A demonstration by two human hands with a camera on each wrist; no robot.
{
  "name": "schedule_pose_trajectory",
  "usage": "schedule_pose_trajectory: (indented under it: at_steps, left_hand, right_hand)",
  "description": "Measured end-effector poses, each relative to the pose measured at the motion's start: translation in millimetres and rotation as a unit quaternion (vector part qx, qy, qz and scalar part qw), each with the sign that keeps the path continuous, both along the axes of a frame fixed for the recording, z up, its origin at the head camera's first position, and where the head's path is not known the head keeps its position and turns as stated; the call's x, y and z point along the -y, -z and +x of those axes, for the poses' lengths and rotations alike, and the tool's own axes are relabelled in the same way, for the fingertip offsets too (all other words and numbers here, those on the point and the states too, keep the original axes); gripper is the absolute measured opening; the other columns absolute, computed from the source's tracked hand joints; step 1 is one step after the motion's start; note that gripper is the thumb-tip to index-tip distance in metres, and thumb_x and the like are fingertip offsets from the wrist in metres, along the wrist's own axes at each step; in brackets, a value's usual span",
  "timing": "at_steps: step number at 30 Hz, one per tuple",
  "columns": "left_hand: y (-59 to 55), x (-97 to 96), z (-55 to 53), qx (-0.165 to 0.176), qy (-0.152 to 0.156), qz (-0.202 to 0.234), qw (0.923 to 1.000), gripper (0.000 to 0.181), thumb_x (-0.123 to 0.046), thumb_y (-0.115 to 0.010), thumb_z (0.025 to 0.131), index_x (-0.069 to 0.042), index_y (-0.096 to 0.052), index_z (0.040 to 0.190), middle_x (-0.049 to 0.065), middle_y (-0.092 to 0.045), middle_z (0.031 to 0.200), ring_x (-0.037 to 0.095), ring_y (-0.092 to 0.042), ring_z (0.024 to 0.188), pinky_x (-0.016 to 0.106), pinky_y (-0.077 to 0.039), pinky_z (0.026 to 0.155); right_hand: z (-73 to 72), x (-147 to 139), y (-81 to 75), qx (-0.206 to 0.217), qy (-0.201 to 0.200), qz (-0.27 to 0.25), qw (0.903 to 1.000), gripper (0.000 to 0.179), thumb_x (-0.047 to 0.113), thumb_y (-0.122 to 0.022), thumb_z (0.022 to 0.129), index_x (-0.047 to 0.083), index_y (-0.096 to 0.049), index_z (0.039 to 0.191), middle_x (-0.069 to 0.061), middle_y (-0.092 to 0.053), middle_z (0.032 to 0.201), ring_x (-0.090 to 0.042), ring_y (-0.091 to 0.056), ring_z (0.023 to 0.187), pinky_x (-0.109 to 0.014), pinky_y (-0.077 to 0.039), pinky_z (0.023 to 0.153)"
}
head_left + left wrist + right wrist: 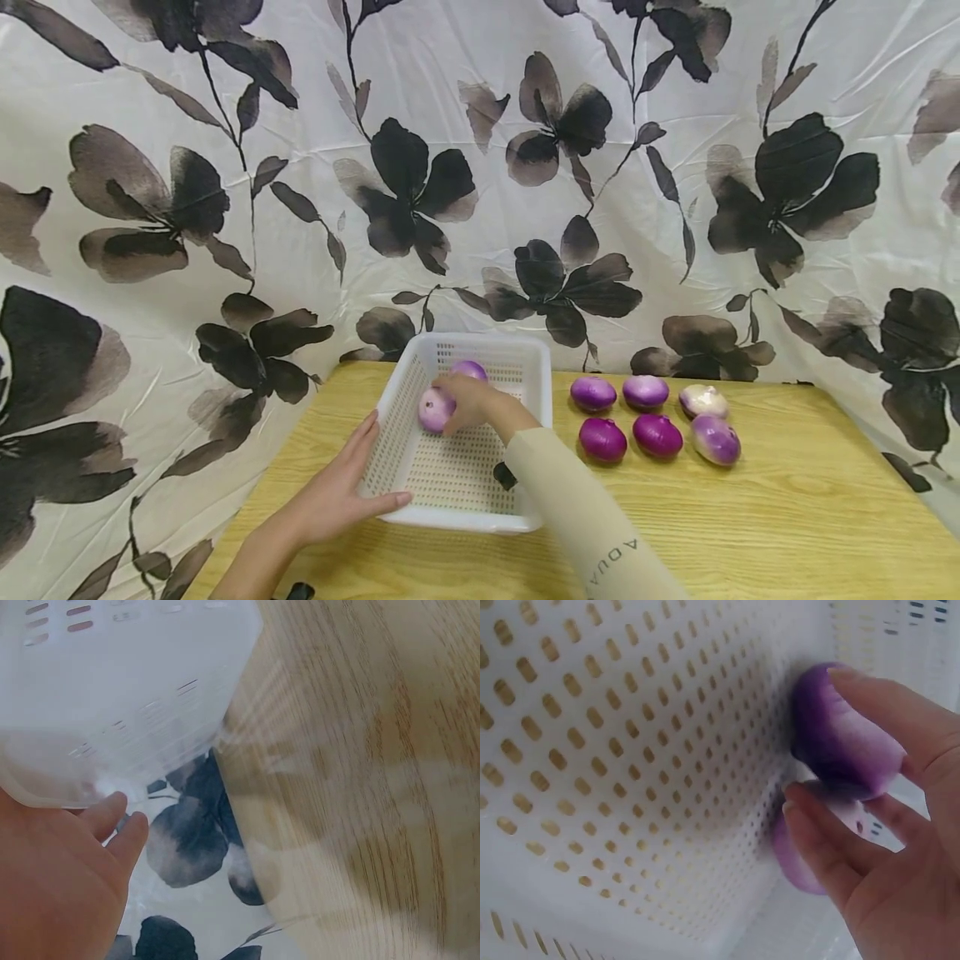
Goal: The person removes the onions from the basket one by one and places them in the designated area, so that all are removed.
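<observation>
My right hand (476, 404) reaches down into a white perforated basket (491, 523). Its thumb and fingers grip a pale purple onion (437, 410) near the basket's left side; the right wrist view shows this onion (855, 742) between thumb and fingertips. Just behind it sits another purple onion (470, 369), partly hidden by the hand. At the basket's near left corner is my left hand (337, 492), its fingers extended along the outer left wall and its thumb at the front rim. In the left wrist view, two fingertips (127, 829) show under the rim.
Several purple onions (603, 440) stand in two rows on the wooden table (750, 533), right of the basket; one (703, 402) is mostly pale. A white cloth with dark flowers (450, 275) hangs behind the table and along its left side.
</observation>
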State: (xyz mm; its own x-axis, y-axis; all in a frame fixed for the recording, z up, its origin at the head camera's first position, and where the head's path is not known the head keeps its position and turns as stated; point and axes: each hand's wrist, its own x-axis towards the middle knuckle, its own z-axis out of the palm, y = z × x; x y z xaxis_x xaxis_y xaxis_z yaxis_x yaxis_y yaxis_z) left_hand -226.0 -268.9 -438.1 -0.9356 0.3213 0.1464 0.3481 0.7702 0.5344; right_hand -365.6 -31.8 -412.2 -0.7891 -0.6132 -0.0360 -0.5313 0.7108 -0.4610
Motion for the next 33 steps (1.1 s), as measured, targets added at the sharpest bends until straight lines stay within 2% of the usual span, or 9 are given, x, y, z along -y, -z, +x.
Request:
schedule_pose_trajectory:
  at_steps: [3, 9, 17, 22, 27, 33]
  left_hand:
    - [-0.5, 1.5, 1.7, -0.002, -0.001, -0.002, 1.0000, 0.123, -0.068, -0.074, 0.082, -0.003, -0.010, 0.164, 0.013, -0.004, 0.172, 0.048, -0.024, 0.150, 0.068, -0.030, 0.114]
    - [-0.4, -0.5, 1.4, -0.001, 0.002, 0.002, 1.0000, 0.123, -0.067, -0.075, 0.081, -0.004, -0.010, 0.164, 0.013, -0.004, 0.172, 0.048, -0.025, 0.150, 0.068, -0.031, 0.114]
    - [-1.5, -1.2, 0.7, 0.005, -0.002, 0.002, 1.0000, 0.122, -0.065, -0.075, 0.082, -0.005, -0.009, 0.165, 0.012, -0.003, 0.172, 0.047, -0.025, 0.150, 0.068, -0.031, 0.114]
    - [-1.8, -0.5, 1.7, 0.002, -0.002, -0.004, 1.0000, 0.122, -0.066, -0.074, 0.082, -0.003, -0.009, 0.164, 0.014, -0.004, 0.172, 0.048, -0.024, 0.150, 0.068, -0.030, 0.114]
    - [-1.7, -0.8, 1.7, 0.004, 0.000, -0.003, 1.0000, 0.121, -0.066, -0.074, 0.083, -0.003, -0.009, 0.164, 0.014, -0.003, 0.172, 0.048, -0.021, 0.151, 0.069, -0.028, 0.115]
    - [-2.4, -0.9, 1.6, 0.004, 0.002, -0.008, 1.0000, 0.121, -0.065, -0.073, 0.084, -0.002, -0.008, 0.164, 0.013, -0.003, 0.172, 0.047, -0.018, 0.152, 0.069, -0.027, 0.115]
  right_hand:
    - [0.7, 5, 4.0, -0.004, 0.007, 0.012, 0.9999, 0.091, 0.013, -0.090, 0.077, 0.008, -0.043, 0.154, -0.012, -0.044, 0.158, -0.029, -0.037, 0.148, -0.041, -0.031, 0.122]
    - [1.7, 6, 9.0, 0.001, 0.014, 0.005, 0.9999, 0.087, 0.014, -0.091, 0.076, 0.008, -0.047, 0.151, -0.011, -0.052, 0.151, -0.028, -0.045, 0.143, -0.040, -0.034, 0.121]
    - [-2.5, 4, 6.9, 0.002, 0.020, -0.013, 0.9997, 0.091, 0.014, -0.092, 0.075, 0.005, -0.045, 0.152, -0.011, -0.054, 0.149, -0.029, -0.050, 0.139, -0.040, -0.038, 0.119]
    - [-3.7, 3, -2.8, -0.004, 0.005, -0.019, 0.9998, 0.086, 0.014, -0.090, 0.077, 0.005, -0.046, 0.151, -0.010, -0.057, 0.145, -0.027, -0.054, 0.134, -0.038, -0.043, 0.114]
    - [-3.1, 0, -17.5, -0.018, -0.024, -0.043, 0.9986, 0.076, 0.011, -0.089, 0.077, 0.008, -0.052, 0.143, -0.007, -0.063, 0.132, -0.022, -0.060, 0.120, -0.033, -0.049, 0.104]
    - [2.8, -10, -38.7, -0.035, -0.053, -0.062, 0.9961, 0.072, 0.014, -0.090, 0.078, 0.010, -0.053, 0.140, -0.005, -0.063, 0.131, -0.018, -0.059, 0.118, -0.032, -0.050, 0.103]
